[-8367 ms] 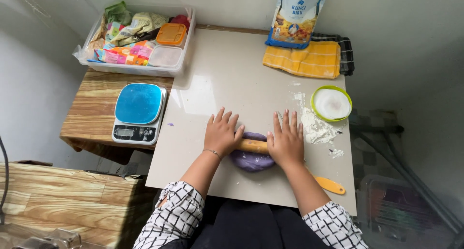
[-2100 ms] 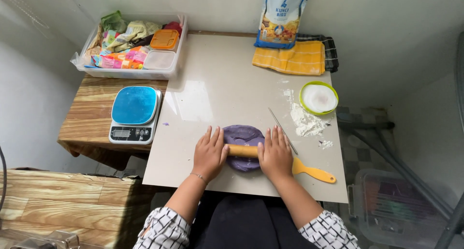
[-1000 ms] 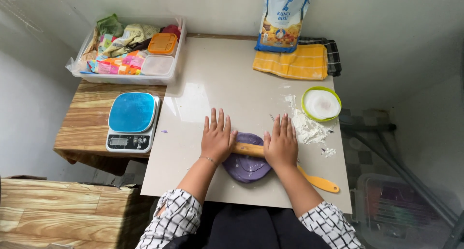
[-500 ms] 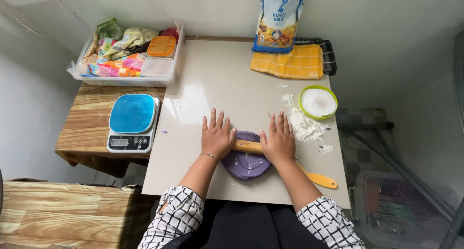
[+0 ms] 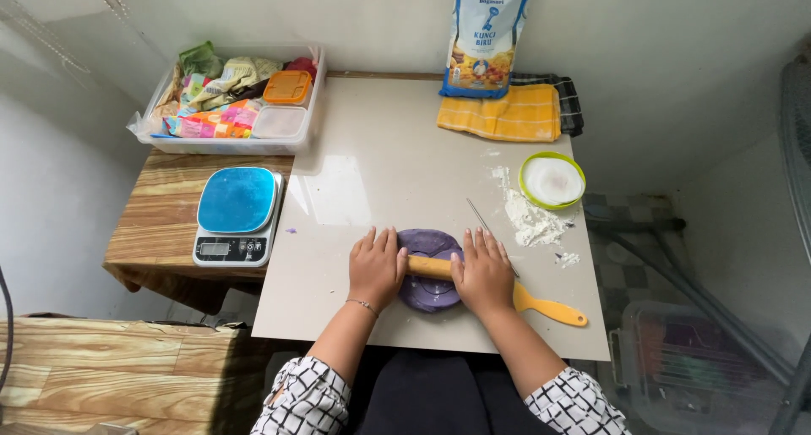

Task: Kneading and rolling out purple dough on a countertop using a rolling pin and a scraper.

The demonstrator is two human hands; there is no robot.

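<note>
both hands (image 5: 431, 270) cover most of the rolling pin (image 5: 429, 268) over purple dough (image 5: 429, 245)

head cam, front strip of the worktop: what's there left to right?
Blue kitchen scale → left hand → purple dough → right hand → yellow scraper handle.

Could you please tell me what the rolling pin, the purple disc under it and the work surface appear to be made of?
Rolling pin: likely wood, matte tan. Purple disc: soft dough, apparently, flattened with uneven edges. Work surface: a glossy pale slab, perhaps tile or laminate, mirroring light. Both the left hand and the right hand rest flat on the pin.
</note>
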